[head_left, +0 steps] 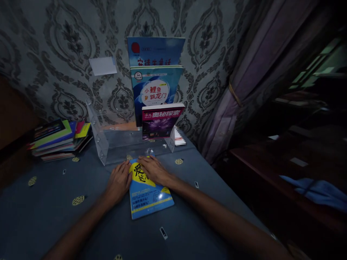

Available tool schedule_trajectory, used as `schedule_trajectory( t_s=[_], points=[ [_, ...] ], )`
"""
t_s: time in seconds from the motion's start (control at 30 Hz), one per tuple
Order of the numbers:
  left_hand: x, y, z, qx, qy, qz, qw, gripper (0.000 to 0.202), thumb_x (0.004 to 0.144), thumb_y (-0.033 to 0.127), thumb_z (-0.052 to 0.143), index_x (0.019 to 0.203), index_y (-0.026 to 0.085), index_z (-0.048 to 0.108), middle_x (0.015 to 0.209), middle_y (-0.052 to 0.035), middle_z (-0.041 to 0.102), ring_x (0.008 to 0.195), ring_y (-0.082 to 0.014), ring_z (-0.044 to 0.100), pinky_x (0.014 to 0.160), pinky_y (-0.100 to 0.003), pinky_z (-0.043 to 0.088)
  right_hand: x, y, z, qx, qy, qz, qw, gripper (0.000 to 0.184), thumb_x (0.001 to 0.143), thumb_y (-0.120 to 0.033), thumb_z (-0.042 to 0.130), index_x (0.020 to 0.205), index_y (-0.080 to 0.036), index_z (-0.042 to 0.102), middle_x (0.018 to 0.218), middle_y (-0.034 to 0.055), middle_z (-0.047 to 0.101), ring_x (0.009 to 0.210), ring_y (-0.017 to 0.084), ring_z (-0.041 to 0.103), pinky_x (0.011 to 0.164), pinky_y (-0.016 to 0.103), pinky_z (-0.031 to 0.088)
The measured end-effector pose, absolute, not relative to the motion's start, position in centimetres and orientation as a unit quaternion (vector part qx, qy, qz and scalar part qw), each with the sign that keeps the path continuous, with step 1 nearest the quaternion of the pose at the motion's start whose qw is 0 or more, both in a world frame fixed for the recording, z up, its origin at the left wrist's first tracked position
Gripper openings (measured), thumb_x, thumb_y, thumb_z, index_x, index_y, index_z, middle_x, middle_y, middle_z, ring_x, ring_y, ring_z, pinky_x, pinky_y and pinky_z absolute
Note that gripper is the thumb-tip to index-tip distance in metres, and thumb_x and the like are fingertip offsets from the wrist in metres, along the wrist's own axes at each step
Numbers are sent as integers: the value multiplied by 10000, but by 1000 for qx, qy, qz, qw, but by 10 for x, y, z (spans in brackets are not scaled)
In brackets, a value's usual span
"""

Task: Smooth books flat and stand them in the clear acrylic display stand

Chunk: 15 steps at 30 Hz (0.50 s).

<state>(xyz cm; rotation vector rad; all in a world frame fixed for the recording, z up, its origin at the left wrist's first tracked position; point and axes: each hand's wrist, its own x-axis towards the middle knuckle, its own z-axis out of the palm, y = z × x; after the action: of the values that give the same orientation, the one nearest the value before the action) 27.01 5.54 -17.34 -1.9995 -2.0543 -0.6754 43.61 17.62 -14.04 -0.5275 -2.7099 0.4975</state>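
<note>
A blue and yellow book [148, 196] lies flat on the grey-blue table cloth [54, 216] in front of me. My left hand [118, 182] rests on its left edge with the fingers curled onto the cover. Over the book's top right corner lies my right hand [153, 169], palm down and fingers stretched out. Just beyond the hands stands a clear acrylic book stand [108, 144]. It holds three upright books: a pink and purple one [159, 121] in front, a blue one with a white oval [154, 90] behind it, and a taller blue one [155, 50] at the back.
A stack of several colourful books [58, 139] lies at the left of the table. A patterned wall [54, 54] with a white note [103, 65] rises behind the table. A purple curtain [244, 90] hangs at the right, beside dark furniture with a blue cloth [317, 189].
</note>
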Motion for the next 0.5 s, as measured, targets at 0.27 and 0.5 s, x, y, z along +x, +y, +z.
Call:
schedule_trajectory(
  t_s=[0.27, 0.5],
  points=[
    [270, 55, -171, -678, -693, -227, 96, 357, 989, 292, 345, 1232, 148, 563, 1345, -150, 592, 1243, -300, 537, 976, -480, 467, 462, 185, -139, -252, -934, 189, 167, 339, 980, -227, 448, 1294, -226, 575, 1418, 111, 560, 1316, 241, 513, 1136, 571, 268],
    [264, 55, -174, -687, -678, -251, 63, 371, 977, 304, 364, 1259, 161, 559, 1363, -148, 582, 1257, -286, 543, 1028, -494, 449, 468, 182, -147, -265, -929, 172, 192, 333, 963, -221, 472, 1274, -196, 590, 1388, 134, 579, 1273, 247, 536, 1086, 514, 336]
  ],
)
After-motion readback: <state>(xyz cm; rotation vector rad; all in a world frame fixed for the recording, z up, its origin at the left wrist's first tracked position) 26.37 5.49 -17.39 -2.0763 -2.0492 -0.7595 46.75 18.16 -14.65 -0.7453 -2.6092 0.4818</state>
